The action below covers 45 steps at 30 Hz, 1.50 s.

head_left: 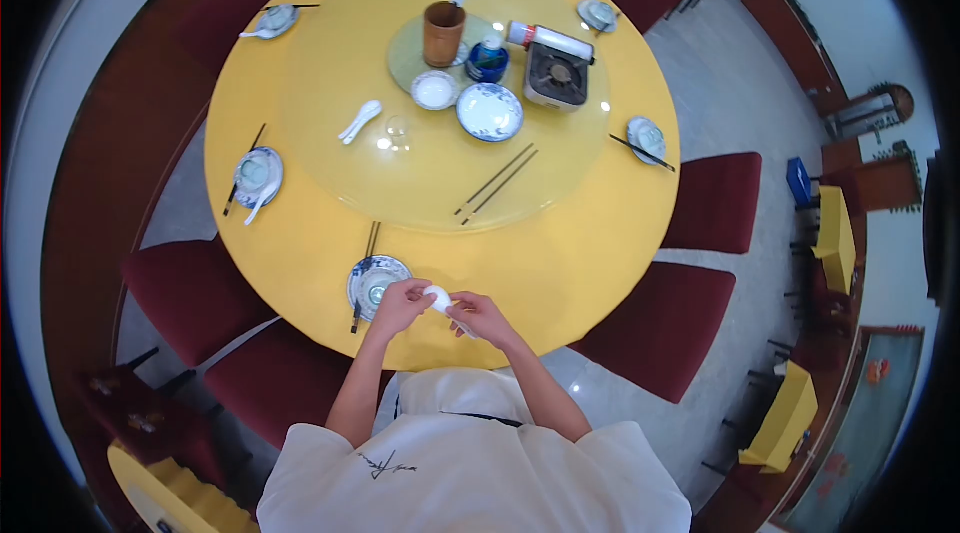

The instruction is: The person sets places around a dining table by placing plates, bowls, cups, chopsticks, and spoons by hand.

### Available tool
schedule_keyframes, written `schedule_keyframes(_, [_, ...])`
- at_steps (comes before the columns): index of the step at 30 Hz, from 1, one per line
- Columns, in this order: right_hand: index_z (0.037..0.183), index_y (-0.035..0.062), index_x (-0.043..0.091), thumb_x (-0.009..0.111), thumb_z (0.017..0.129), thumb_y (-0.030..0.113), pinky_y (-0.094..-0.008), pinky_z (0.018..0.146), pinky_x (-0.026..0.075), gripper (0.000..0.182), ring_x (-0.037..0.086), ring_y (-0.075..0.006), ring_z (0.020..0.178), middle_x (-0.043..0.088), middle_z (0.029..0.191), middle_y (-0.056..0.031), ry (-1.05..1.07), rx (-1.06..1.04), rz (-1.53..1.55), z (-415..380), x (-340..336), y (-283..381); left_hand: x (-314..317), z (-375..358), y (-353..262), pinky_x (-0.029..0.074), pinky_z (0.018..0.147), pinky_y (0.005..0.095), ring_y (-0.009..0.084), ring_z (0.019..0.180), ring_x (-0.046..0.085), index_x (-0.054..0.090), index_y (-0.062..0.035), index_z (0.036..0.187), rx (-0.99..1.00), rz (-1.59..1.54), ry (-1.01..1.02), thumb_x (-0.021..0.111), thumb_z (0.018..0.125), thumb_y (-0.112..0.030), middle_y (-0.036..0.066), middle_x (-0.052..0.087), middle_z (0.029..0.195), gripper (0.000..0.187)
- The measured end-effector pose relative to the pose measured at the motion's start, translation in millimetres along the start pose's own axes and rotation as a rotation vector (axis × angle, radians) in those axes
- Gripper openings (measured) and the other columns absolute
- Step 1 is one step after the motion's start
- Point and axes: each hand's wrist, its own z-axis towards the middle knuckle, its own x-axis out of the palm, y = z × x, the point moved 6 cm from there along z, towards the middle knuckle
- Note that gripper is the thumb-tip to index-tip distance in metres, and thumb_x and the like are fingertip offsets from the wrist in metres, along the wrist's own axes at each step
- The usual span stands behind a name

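A white soup spoon (437, 297) is held between my two hands at the near edge of the yellow table. My left hand (402, 305) pinches its bowl end, and my right hand (480, 317) closes around the handle side, which is mostly hidden by the fingers. Just beyond my left hand sits a blue-and-white plate (356, 285) with a small bowl and a glass (377, 295) stacked on it. Black chopsticks (372, 239) lie across the left side of that plate.
On the glass turntable (330, 158) stand a bamboo cup (443, 35), a portable gas stove (557, 75), a patterned plate (490, 112), another spoon (361, 121) and loose chopsticks (497, 183). Several place settings ring the table. Dark red chairs (660, 328) stand close on both sides.
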Motion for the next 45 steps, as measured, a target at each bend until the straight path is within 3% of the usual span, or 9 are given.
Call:
schedule_keyframes(8, [0.109,-0.0025,0.061,0.061,0.091,0.014,-0.0285,0.067,0.054,0.025,0.066,-0.0149,0.076,0.067,0.092,-0.0087,0.116,0.025,-0.077,8,-11,-42,5,2,-2,0.051,0.069,0.0287,0.0153,0.076,0.063,0.065,0.0021,0.108,0.088,0.265,0.080,0.074,0.079,-0.014,0.012,0.070,0.093,0.035])
schedule_keyframes(17, [0.107,-0.0025,0.062,0.058,0.091,0.008,-0.0281,0.066,0.052,0.019,0.066,-0.0142,0.075,0.069,0.090,-0.0086,0.024,-0.056,-0.163,38,-12,-71,-45,-21,-10,0.053,0.075,0.0351,0.0257,0.083,0.066,0.065,0.0006,0.107,0.172,0.297,-0.333,0.066,0.083,-0.012,0.015,0.068,0.096,0.027])
schedule_keyframes(22, [0.106,-0.0042,0.063,0.062,0.089,0.008,-0.0280,0.058,0.052,0.021,0.065,-0.0141,0.067,0.068,0.085,-0.0088,-0.023,-0.022,-0.110,55,6,-72,-47,-6,-19,0.049,0.088,0.0371,0.0279,0.100,0.061,0.066,-0.0006,0.106,0.394,0.688,-0.271,0.064,0.084,-0.011,0.014,0.065,0.104,0.025])
schedule_keyframes(25, [0.106,-0.0045,0.063,0.062,0.089,0.008,-0.0281,0.058,0.052,0.022,0.064,-0.0146,0.066,0.067,0.085,-0.0088,-0.044,-0.005,-0.104,65,21,-73,-40,16,-13,0.040,0.100,0.0420,0.0324,0.116,0.050,0.067,-0.0029,0.104,0.334,0.812,-0.130,0.068,0.081,-0.017,0.015,0.058,0.116,0.027])
schedule_keyframes(28, [0.106,-0.0042,0.063,0.063,0.089,0.008,-0.0281,0.058,0.052,0.022,0.065,-0.0148,0.067,0.066,0.085,-0.0085,-0.041,0.022,-0.084,80,30,-79,-34,26,-10,0.034,0.105,0.0459,0.0373,0.124,0.040,0.067,-0.0044,0.103,0.346,1.047,-0.136,0.070,0.080,-0.022,0.016,0.052,0.123,0.029])
schedule_keyframes(31, [0.105,-0.0038,0.065,0.064,0.089,0.009,-0.0281,0.061,0.053,0.021,0.065,-0.0142,0.070,0.066,0.083,-0.0075,-0.039,-0.023,-0.124,94,33,-82,-27,36,-4,0.029,0.107,0.0504,0.0415,0.126,0.035,0.068,-0.0056,0.103,0.315,1.075,-0.048,0.071,0.078,-0.026,0.018,0.050,0.125,0.032])
schedule_keyframes(33, [0.103,-0.0033,0.067,0.065,0.088,0.009,-0.0279,0.060,0.053,0.020,0.063,-0.0131,0.068,0.066,0.081,-0.0066,-0.048,-0.103,-0.255,99,35,-82,-25,38,1,0.029,0.107,0.0507,0.0395,0.126,0.037,0.068,-0.0069,0.102,0.311,1.122,-0.040,0.073,0.076,-0.027,0.016,0.052,0.124,0.032])
schedule_keyframes(42, [0.090,0.0001,0.072,0.077,0.074,0.016,-0.0288,0.064,0.052,0.023,0.065,-0.0152,0.067,0.070,0.077,-0.0101,-0.199,0.021,-0.224,120,34,-114,-35,47,17,0.031,0.106,0.0433,0.0326,0.121,0.041,0.071,-0.0089,0.091,0.307,1.071,-0.051,0.077,0.070,-0.028,0.011,0.055,0.119,0.029])
schedule_keyframes(45, [0.088,-0.0031,0.067,0.077,0.078,0.012,-0.0292,0.050,0.053,0.021,0.064,-0.0150,0.060,0.067,0.075,-0.0083,-0.227,-0.032,-0.297,122,38,-111,-36,48,16,0.031,0.106,0.0428,0.0322,0.120,0.042,0.071,-0.0085,0.091,0.325,1.070,-0.035,0.077,0.070,-0.027,0.012,0.055,0.118,0.028])
